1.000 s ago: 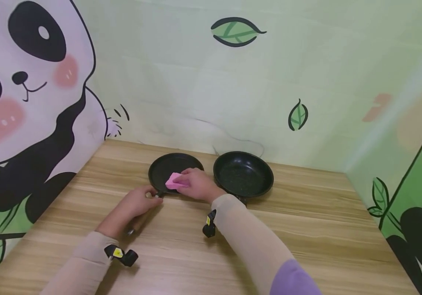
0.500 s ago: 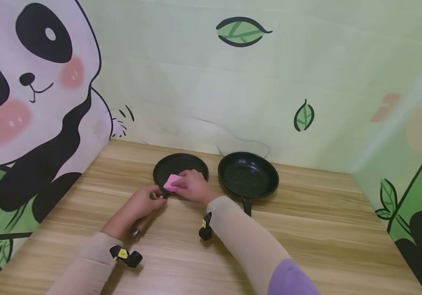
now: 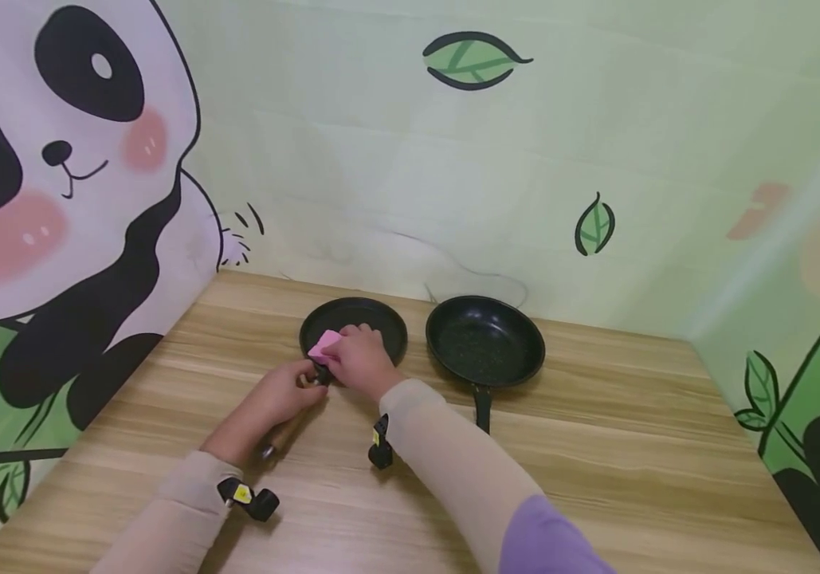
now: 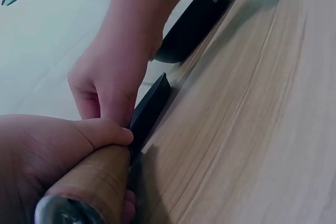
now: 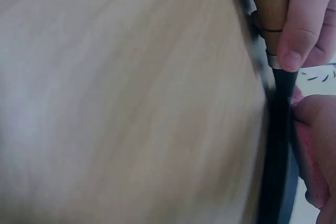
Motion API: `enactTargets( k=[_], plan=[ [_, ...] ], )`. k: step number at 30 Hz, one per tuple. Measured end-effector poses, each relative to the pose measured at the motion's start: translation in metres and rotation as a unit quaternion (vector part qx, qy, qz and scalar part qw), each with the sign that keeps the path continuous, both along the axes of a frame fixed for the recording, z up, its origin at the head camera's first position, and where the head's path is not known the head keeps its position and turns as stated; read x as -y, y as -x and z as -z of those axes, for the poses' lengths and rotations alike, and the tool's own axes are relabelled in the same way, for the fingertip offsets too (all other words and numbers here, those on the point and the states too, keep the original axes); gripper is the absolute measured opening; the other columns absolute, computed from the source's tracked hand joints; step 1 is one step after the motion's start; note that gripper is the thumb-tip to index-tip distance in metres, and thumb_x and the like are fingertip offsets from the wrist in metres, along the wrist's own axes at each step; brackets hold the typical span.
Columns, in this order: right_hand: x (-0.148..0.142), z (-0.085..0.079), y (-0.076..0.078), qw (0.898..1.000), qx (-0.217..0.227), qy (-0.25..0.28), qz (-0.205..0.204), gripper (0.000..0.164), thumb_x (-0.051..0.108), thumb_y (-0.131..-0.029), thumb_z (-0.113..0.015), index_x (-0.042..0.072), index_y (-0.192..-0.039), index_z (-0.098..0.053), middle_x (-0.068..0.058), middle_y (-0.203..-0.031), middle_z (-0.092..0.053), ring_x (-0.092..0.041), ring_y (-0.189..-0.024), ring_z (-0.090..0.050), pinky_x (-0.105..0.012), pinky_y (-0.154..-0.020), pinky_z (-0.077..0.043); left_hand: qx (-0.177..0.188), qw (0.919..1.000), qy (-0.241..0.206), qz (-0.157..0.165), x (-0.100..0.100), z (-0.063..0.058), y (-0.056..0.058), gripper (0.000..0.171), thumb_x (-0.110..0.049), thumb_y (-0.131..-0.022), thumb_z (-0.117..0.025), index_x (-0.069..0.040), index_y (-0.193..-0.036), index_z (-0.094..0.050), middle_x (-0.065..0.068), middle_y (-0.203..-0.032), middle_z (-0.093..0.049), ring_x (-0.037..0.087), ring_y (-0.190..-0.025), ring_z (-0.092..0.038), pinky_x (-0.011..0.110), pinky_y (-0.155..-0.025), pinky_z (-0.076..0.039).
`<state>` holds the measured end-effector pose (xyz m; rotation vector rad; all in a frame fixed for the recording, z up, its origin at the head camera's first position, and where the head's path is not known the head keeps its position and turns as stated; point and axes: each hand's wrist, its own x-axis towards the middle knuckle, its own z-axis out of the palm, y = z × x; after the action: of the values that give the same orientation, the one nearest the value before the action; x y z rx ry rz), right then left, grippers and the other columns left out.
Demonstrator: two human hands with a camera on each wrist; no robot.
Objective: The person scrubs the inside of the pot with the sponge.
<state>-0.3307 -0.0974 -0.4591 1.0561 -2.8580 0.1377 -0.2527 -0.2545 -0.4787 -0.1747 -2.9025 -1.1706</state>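
Note:
My left hand (image 3: 285, 392) grips the wooden handle (image 4: 94, 179) of a shallow black flat pan (image 3: 359, 312), thumb along the top near the metal collar. A pink sponge (image 3: 325, 346) is pinched in my right hand (image 3: 364, 359), against the pan's inner surface at its near left edge, close to where the handle joins. In the right wrist view the sponge (image 5: 310, 156) shows at the far right, partly hidden by the fingers and the pan's dark side wall (image 5: 278, 161). The right hand covers part of the pan's near side.
A deeper black frying pan (image 3: 484, 339) stands just right of the flat pan, its black handle (image 3: 482, 408) pointing toward me. Both rest on a wood-grain table (image 3: 632, 446). Behind rises a pale green wall (image 3: 323, 143) with leaf and panda drawings.
My right hand has moved the sponge left across the pan toward the handle joint. The left hand keeps its grip. The whole head view has shifted slightly, with scenery moving right.

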Motion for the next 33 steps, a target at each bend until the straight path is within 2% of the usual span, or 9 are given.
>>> enactTargets(
  k=[6, 11, 14, 23, 33],
  plan=[
    [-0.008, -0.011, -0.002, 0.998, -0.018, -0.052, -0.023, 0.019, 0.039, -0.099, -0.063, 0.027, -0.102, -0.079, 0.002, -0.104, -0.062, -0.02, -0.098, -0.05, -0.037, -0.084, -0.039, 0.008, 0.9999, 0.007, -0.002, -0.001, -0.001, 0.0, 0.016, -0.023, -0.092, -0.073, -0.009, -0.095, -0.064, 0.007, -0.082, -0.06, 0.02, -0.069, -0.053, 0.033, -0.059, -0.043],
    [-0.022, -0.02, -0.002, 0.995, 0.0, -0.092, -0.035, 0.017, 0.037, -0.097, -0.066, 0.029, -0.105, -0.079, 0.003, -0.106, -0.063, -0.019, -0.1, -0.05, -0.036, -0.086, -0.04, 0.008, 0.9999, 0.011, 0.0, -0.002, 0.0, 0.0, 0.016, -0.023, -0.092, -0.072, -0.009, -0.094, -0.064, 0.007, -0.081, -0.06, 0.02, -0.068, -0.053, 0.032, -0.058, -0.044],
    [-0.03, -0.021, 0.0, 0.995, 0.016, -0.093, -0.045, 0.019, 0.034, -0.097, -0.067, 0.03, -0.11, -0.079, 0.003, -0.11, -0.065, -0.019, -0.104, -0.051, -0.037, -0.089, -0.04, 0.015, 0.9998, 0.009, -0.003, -0.001, 0.0, -0.001, 0.017, -0.023, -0.092, -0.072, -0.009, -0.095, -0.063, 0.006, -0.079, -0.059, 0.019, -0.066, -0.053, 0.032, -0.056, -0.044],
    [-0.04, -0.028, 0.003, 0.992, 0.02, -0.1, -0.069, 0.025, 0.033, -0.098, -0.064, 0.03, -0.121, -0.075, 0.004, -0.116, -0.069, -0.019, -0.109, -0.052, -0.038, -0.092, -0.041, 0.018, 0.9997, 0.017, -0.001, 0.0, -0.004, 0.0, 0.02, -0.026, -0.093, -0.071, -0.009, -0.098, -0.063, 0.007, -0.081, -0.059, 0.02, -0.068, -0.053, 0.033, -0.057, -0.044],
    [-0.036, -0.022, 0.002, 0.996, 0.032, -0.069, -0.052, 0.025, 0.035, -0.099, -0.064, 0.03, -0.12, -0.075, 0.004, -0.118, -0.069, -0.019, -0.114, -0.052, -0.039, -0.092, -0.042, 0.023, 0.9997, -0.01, 0.007, 0.002, -0.001, 0.001, 0.019, -0.024, -0.092, -0.072, -0.009, -0.095, -0.061, 0.008, -0.083, -0.06, 0.022, -0.073, -0.054, 0.033, -0.061, -0.043]
  ],
)
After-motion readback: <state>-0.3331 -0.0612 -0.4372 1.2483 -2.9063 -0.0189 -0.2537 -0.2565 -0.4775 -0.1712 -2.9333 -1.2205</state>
